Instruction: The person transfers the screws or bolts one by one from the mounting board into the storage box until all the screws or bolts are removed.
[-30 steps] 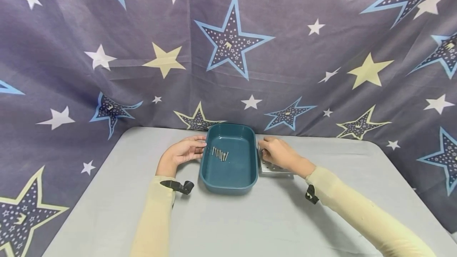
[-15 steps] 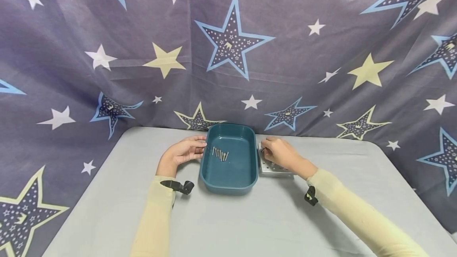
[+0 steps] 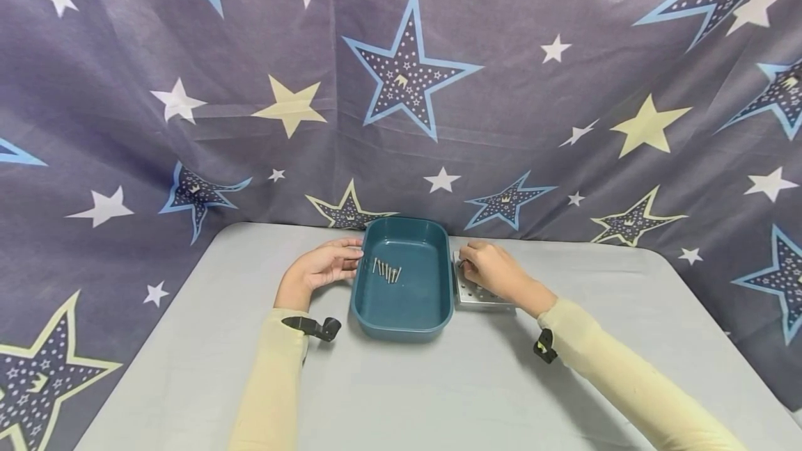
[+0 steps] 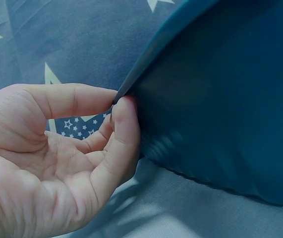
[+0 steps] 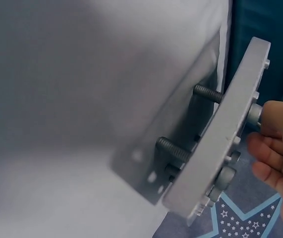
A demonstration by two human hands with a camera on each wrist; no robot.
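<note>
My left hand point(image 3: 326, 264) pinches the left rim of a teal plastic tray point(image 3: 413, 308) between thumb and fingers; the left wrist view shows the tray's rim point(image 4: 148, 57) caught there. Several slim metal screws point(image 3: 386, 271) lie in a row inside the tray. Right of it, a silver metal plate point(image 3: 465, 295) with holes stands raised over the table. My right hand point(image 3: 495, 271) pinches the round head of a bolt point(image 5: 254, 114) at the plate's top face. Other bolt heads point(image 5: 224, 177) sit along that face, and threaded shanks point(image 5: 173, 148) stick out below.
A light grey cloth covers the table point(image 3: 388, 395). Behind it hangs a dark purple curtain point(image 3: 501, 124) with stars, close to the tray's far end. Black wrist mounts point(image 3: 313, 327) are strapped on both sleeves.
My right hand has shifted slightly right over the plate, its fingers still at the bolt. My left hand, the tray and the screws stay where they were.
</note>
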